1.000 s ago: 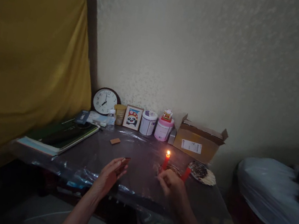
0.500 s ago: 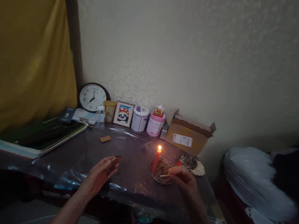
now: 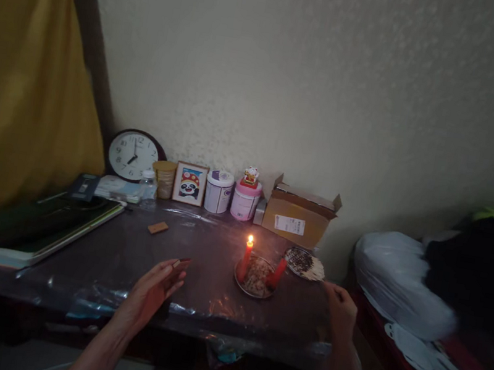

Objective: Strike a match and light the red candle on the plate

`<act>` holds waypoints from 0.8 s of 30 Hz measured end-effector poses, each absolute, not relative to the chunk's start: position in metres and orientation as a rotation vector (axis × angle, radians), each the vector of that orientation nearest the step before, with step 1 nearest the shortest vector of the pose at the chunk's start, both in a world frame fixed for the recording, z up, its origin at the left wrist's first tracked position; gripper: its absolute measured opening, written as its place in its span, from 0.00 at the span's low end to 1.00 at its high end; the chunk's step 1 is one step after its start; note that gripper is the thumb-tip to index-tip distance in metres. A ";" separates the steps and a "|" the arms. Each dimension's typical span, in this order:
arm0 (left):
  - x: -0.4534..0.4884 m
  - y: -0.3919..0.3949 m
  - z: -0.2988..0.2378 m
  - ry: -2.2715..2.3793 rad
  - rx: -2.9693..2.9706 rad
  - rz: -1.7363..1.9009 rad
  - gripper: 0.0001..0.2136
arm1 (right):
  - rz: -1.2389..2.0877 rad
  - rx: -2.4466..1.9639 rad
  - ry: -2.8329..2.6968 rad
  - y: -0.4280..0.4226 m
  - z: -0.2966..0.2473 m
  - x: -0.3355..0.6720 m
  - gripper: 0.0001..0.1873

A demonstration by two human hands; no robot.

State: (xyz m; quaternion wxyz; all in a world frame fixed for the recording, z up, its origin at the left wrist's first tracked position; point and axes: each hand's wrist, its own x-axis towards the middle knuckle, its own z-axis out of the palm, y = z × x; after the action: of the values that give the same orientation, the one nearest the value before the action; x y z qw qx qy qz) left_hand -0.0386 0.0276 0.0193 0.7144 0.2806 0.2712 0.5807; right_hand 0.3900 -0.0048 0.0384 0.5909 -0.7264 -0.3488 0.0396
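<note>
My left hand [image 3: 154,288] hovers over the front of the dark table [image 3: 122,259], fingers curled on a small matchbox [image 3: 181,261]. Far to the right, by the table's edge, my right hand [image 3: 342,305] is closed in a pinch on a thin matchstick [image 3: 326,283]. Between the hands a metal dish [image 3: 255,278] of spent matches holds a lit red candle [image 3: 246,252] and an unlit red candle [image 3: 278,271]. Just behind it, close to my right hand, a plate piled with matchsticks [image 3: 304,263] sits on the table.
Along the wall stand a clock [image 3: 133,156], a framed panda picture [image 3: 189,183], two tubs [image 3: 218,192], a cardboard box [image 3: 298,218]. Books [image 3: 29,225] lie at left, a small flat box [image 3: 158,227] mid-table. A yellow curtain [image 3: 20,80] hangs left; bags and bedding [image 3: 401,278] fill the right.
My right hand has pulled away from the dish and candle flame to the right, past the table's edge. The left hand kept the matchbox. The view has swung rightward.
</note>
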 end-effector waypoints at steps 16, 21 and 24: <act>-0.030 0.028 0.023 0.646 0.602 1.260 0.10 | -0.226 -1.801 -1.147 0.039 0.009 0.392 0.22; -0.028 0.028 0.026 0.669 0.600 1.254 0.11 | -0.229 -1.810 -1.205 0.046 0.006 0.390 0.17; -0.029 0.028 0.025 0.659 0.609 1.246 0.11 | -0.234 -1.811 -1.222 0.046 0.005 0.387 0.16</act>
State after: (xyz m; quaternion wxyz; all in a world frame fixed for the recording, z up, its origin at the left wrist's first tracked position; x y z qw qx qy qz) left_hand -0.0290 0.0281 0.0253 0.7193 0.2754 0.2982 0.5637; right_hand 0.3866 0.0456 0.0051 0.4547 -0.7341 -0.4953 -0.0950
